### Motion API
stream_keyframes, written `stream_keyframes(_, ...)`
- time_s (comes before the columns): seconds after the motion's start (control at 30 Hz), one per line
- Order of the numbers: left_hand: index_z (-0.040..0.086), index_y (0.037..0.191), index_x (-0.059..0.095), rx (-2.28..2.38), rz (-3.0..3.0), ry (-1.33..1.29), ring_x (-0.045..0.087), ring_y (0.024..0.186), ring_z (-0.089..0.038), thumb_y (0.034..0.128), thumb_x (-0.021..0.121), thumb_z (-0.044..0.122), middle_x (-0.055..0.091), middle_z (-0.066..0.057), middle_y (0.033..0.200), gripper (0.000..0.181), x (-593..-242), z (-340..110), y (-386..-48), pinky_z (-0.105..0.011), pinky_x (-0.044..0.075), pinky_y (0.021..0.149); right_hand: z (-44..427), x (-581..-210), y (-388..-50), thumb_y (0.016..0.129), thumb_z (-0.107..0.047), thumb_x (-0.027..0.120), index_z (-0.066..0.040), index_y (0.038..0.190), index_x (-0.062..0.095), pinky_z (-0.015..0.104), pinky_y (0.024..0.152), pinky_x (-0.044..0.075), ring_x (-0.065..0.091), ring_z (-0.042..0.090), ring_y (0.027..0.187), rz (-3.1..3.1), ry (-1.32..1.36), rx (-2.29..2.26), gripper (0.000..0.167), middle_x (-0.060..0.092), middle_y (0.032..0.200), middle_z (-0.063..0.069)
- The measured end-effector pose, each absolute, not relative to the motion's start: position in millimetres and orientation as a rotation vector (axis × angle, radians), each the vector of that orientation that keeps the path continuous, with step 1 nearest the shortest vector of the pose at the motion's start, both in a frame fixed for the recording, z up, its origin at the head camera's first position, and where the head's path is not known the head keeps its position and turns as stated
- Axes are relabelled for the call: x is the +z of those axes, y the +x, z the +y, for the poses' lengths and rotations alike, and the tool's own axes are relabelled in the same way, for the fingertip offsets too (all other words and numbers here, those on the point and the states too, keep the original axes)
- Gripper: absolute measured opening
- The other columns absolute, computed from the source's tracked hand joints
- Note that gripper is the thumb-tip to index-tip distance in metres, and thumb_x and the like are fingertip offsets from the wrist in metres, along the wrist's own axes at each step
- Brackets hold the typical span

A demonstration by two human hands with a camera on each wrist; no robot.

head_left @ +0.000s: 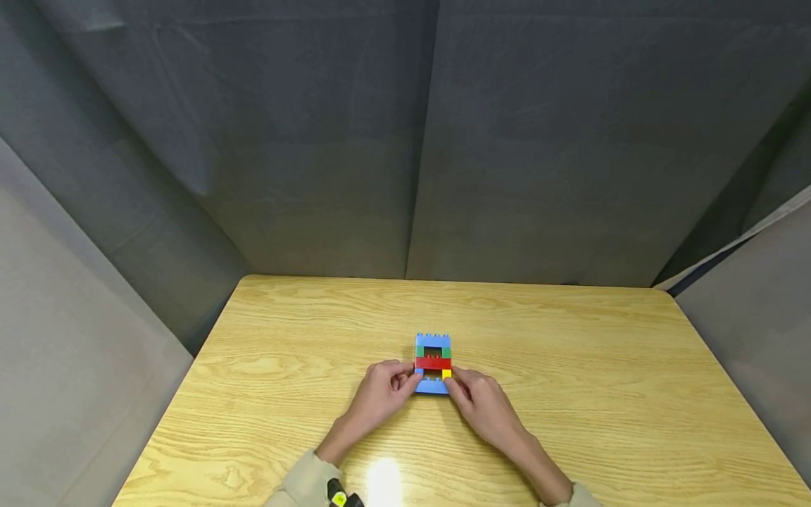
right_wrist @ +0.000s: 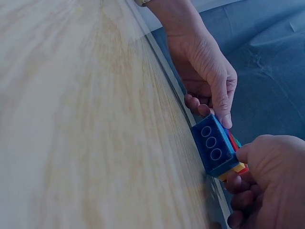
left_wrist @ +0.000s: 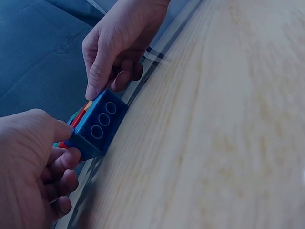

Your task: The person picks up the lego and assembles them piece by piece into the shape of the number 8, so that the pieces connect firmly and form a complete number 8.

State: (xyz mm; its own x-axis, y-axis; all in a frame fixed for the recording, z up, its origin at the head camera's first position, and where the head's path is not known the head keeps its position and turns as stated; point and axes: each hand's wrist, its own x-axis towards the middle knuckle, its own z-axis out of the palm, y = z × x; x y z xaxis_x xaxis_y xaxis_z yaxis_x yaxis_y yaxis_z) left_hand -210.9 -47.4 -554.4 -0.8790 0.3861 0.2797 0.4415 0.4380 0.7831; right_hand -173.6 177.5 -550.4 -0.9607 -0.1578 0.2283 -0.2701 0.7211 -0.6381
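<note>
A small tower of toy building bricks stands at the middle of the table in the head view. From top to bottom it has a long blue brick (head_left: pixel 433 341), two small green bricks, a long red brick (head_left: pixel 433 363), a small blue one beside a small yellow brick (head_left: pixel 447 374), and another long blue brick (head_left: pixel 432 386). Gaps show between the small bricks. My left hand (head_left: pixel 380 394) pinches the tower's lower left side, and my right hand (head_left: pixel 484 408) pinches its lower right. Both wrist views show the hollow underside of a blue brick (left_wrist: pixel 97 125), with rings inside.
The wood-grain table (head_left: pixel 285 331) stretches out on both sides of the hands. Dark grey curtains (head_left: pixel 317 141) hang behind its far edge, and lighter grey panels flank it. A black strap with a yellow mark (head_left: pixel 339 498) lies at the left sleeve.
</note>
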Motion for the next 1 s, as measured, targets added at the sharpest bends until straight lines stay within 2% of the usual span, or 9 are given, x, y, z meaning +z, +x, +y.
stream_keyframes(0.1,0.003,0.113,0.079,-1.444,-2.641,-0.750,0.042,0.056,0.000,0.1011,0.072,0.021,0.053,0.008,0.068,0.023,-555.2,-48.6,-211.4,-0.017,0.036,0.052,177.2,-551.1,-173.6,0.103,-0.018,0.069,0.003,0.128,0.072,0.038,0.079,0.058,0.068,0.013,0.092,-2.759,0.348,1.059,0.033,0.076,0.107,0.008)
stream_keyframes(0.23,0.005,0.112,0.080,-1.438,-2.667,-0.752,0.043,0.057,-0.001,0.1018,0.071,0.023,0.053,0.008,0.068,0.023,-555.8,-49.9,-212.0,-0.018,0.038,0.053,177.5,-551.6,-173.4,0.103,-0.020,0.069,0.002,0.128,0.072,0.045,0.089,0.059,0.072,0.024,0.110,-2.763,0.350,1.073,0.034,0.076,0.117,0.013)
stream_keyframes(0.47,0.007,0.108,0.080,-1.436,-2.693,-0.755,0.044,0.057,-0.001,0.1028,0.070,0.025,0.053,0.007,0.068,0.021,-555.3,-50.3,-212.2,-0.018,0.039,0.055,177.9,-551.3,-173.2,0.104,-0.022,0.068,0.001,0.129,0.072,0.046,0.093,0.058,0.071,0.028,0.114,-2.769,0.357,1.085,0.034,0.075,0.120,0.013)
stream_keyframes(0.6,0.012,0.098,0.078,-1.434,-2.713,-0.752,0.042,0.057,-0.001,0.1031,0.069,0.026,0.051,0.008,0.067,0.017,-555.2,-50.0,-212.6,-0.018,0.037,0.055,177.9,-551.4,-173.3,0.104,-0.022,0.068,0.001,0.128,0.073,0.045,0.092,0.058,0.072,0.027,0.113,-2.766,0.361,1.089,0.033,0.075,0.119,0.013)
stream_keyframes(0.77,0.017,0.086,0.073,-1.423,-2.725,-0.755,0.041,0.056,-0.001,0.1035,0.069,0.028,0.050,0.009,0.066,0.021,-556.7,-49.8,-213.2,-0.018,0.034,0.055,177.9,-551.3,-173.5,0.104,-0.022,0.067,0.000,0.125,0.074,0.043,0.089,0.059,0.073,0.024,0.109,-2.767,0.368,1.102,0.031,0.076,0.117,0.011)
stream_keyframes(1.0,0.019,0.085,0.073,-1.412,-2.730,-0.754,0.041,0.057,-0.001,0.1040,0.068,0.029,0.050,0.009,0.067,0.022,-557.3,-50.3,-213.4,-0.019,0.034,0.054,178.1,-551.3,-174.0,0.104,-0.021,0.067,-0.001,0.123,0.076,0.043,0.090,0.059,0.073,0.024,0.108,-2.775,0.366,1.102,0.029,0.077,0.115,0.009)
